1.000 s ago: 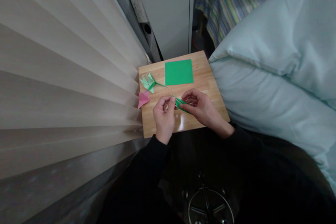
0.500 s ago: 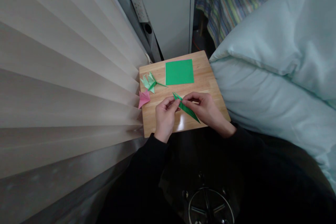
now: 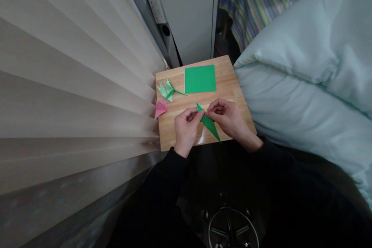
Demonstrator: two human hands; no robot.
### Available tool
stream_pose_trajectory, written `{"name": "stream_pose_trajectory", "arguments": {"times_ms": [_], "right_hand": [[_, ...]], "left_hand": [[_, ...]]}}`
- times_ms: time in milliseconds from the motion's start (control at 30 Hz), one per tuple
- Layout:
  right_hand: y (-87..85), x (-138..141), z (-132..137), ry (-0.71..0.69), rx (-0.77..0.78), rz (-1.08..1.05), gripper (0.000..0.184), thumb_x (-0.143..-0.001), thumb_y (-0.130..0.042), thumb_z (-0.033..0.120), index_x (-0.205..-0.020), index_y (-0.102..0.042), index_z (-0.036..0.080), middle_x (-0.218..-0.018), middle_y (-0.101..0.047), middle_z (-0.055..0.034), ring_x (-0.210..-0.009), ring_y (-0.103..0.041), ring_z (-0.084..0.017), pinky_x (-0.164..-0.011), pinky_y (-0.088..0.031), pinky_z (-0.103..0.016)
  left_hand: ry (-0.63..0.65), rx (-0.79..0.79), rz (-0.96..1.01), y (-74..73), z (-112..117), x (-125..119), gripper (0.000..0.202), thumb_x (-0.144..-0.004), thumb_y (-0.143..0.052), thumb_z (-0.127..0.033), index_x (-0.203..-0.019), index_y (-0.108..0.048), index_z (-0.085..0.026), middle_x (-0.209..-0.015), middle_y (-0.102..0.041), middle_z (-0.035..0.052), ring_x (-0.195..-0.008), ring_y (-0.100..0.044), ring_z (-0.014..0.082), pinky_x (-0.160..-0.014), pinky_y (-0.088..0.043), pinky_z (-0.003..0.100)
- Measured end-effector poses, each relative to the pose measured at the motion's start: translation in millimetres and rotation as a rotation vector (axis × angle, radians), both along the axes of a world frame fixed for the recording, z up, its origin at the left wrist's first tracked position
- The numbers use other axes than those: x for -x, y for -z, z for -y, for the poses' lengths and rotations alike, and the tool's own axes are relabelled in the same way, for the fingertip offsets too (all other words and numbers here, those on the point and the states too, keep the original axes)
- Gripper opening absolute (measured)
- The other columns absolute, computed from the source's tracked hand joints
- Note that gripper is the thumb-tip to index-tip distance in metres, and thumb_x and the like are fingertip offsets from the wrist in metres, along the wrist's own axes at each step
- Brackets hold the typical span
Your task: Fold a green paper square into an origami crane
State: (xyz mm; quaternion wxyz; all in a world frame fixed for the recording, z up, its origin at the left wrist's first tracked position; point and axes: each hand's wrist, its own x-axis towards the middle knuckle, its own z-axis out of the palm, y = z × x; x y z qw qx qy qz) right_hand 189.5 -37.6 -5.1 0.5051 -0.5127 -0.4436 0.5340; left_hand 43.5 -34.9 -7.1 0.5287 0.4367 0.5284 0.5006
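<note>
A long, pointed piece of folded green origami paper (image 3: 210, 125) slants over the near part of a small wooden table (image 3: 177, 124). My left hand (image 3: 186, 128) pinches it near its upper end between thumb and fingers. From the other side, my right hand (image 3: 228, 118) has thumb and index finger closed at the paper's edge, near the left thumb. The fingertips cover part of the folds. Beyond the hands lies a flat stack of green paper (image 3: 200, 79). Folded green paper pieces (image 3: 167, 90) and a pink folded piece (image 3: 161, 108) rest at the table's left edge.
A pleated pale curtain (image 3: 87, 97) hangs along the table's left side. Behind the table stands a white cabinet (image 3: 188, 19). Pale blue bedding (image 3: 290, 85) bulges close to the right edge. Below the near edge, a round metal chair base (image 3: 232, 228) shows in the dark.
The folded paper has turned a little, so more of its broad face shows and its lower tip points further down. My right fingers have shifted slightly along its edge.
</note>
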Motion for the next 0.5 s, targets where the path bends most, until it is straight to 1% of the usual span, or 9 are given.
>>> {"name": "stream_pose_trajectory", "arguments": {"times_ms": [67, 133, 267, 367, 500], "right_hand": [[-2.2, 0.7, 0.2, 0.009, -0.021, 0.029, 0.017, -0.073, -0.077, 0.031, -0.074, -0.064, 0.022, -0.071, -0.068, -0.0002, -0.065, -0.063, -0.015, -0.063, -0.052, -0.031], [-4.5, 0.8, 0.2, 0.012, -0.03, 0.052, 0.013, -0.072, -0.075, 0.028, -0.074, -0.063, 0.022, -0.071, -0.067, -0.0001, -0.065, -0.063, -0.016, -0.064, -0.051, -0.032], [-8.1, -0.9, 0.0, 0.014, -0.038, 0.095, 0.008, -0.074, -0.071, 0.026, -0.074, -0.064, 0.021, -0.07, -0.067, -0.0009, -0.066, -0.063, -0.016, -0.065, -0.051, -0.033], [-10.1, -2.7, 0.7, 0.005, -0.022, 0.144, 0.006, -0.075, -0.069, 0.026, -0.077, -0.065, 0.02, -0.073, -0.07, -0.0023, -0.069, -0.066, -0.018, -0.066, -0.052, -0.033], [-10.4, -3.9, 2.3, -0.052, 0.0, 0.204, 0.007, -0.078, -0.065, 0.025, -0.082, -0.069, 0.019, -0.079, -0.073, -0.0044, -0.076, -0.07, -0.02, -0.07, -0.055, -0.034]], "left_hand": [[-0.018, 0.012, 0.022, 1.4, 0.6, -1.5, 0.018, -0.072, -0.086, -0.03, -0.081, -0.075, -0.017, -0.078, -0.075, 0.0023, -0.073, -0.068, 0.014, -0.075, -0.056, 0.029], [-0.021, 0.057, 0.086, 2.7, 1.7, -2.1, 0.023, -0.072, -0.087, -0.032, -0.084, -0.074, -0.017, -0.079, -0.074, 0.002, -0.074, -0.068, 0.013, -0.076, -0.056, 0.028], [0.052, 0.164, 0.206, 0.7, 3.8, -0.9, 0.029, -0.071, -0.088, -0.034, -0.087, -0.072, -0.017, -0.081, -0.074, 0.0017, -0.073, -0.068, 0.0115, -0.075, -0.055, 0.027], [0.077, 0.201, 0.224, -3.1, 3.8, 0.3, 0.03, -0.068, -0.089, -0.031, -0.088, -0.072, -0.017, -0.081, -0.074, 0.0009, -0.072, -0.068, 0.0112, -0.075, -0.056, 0.026], [0.023, 0.176, 0.188, -3.3, 1.7, 1.1, 0.029, -0.067, -0.089, -0.028, -0.086, -0.071, -0.016, -0.081, -0.074, 0.0013, -0.073, -0.068, 0.0118, -0.078, -0.057, 0.029]]}}
